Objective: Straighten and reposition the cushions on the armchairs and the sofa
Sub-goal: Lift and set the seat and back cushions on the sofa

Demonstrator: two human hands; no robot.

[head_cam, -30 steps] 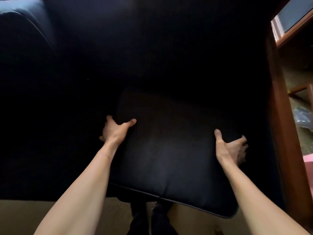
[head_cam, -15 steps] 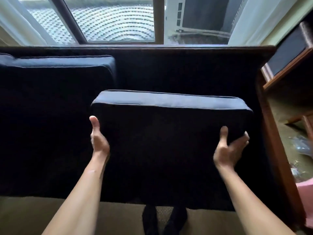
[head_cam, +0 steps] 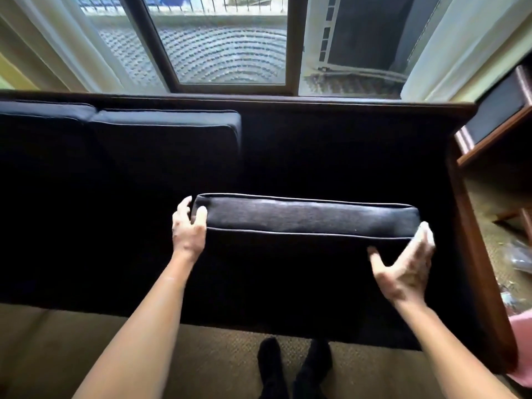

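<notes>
A dark piped cushion (head_cam: 311, 217) stands upright on its edge over the right part of the dark sofa (head_cam: 331, 145). My left hand (head_cam: 190, 226) grips its upper left corner. My right hand (head_cam: 406, 263) clasps its right end, thumb on the front face and fingers round the side. Two back cushions (head_cam: 161, 133) lean against the sofa back at the left. The back at the right, behind the held cushion, is bare.
A wooden armrest (head_cam: 472, 231) bounds the sofa at the right, with a wooden side table (head_cam: 495, 131) beyond it. A window (head_cam: 224, 44) and white curtains lie behind the sofa. My feet (head_cam: 293, 367) stand on beige carpet. Something pink (head_cam: 521, 344) sits at the right edge.
The cushion went from lying tilted on the seat to standing upright and has moved toward the sofa back. My view rose to take in the window. My left hand shifted to the top corner.
</notes>
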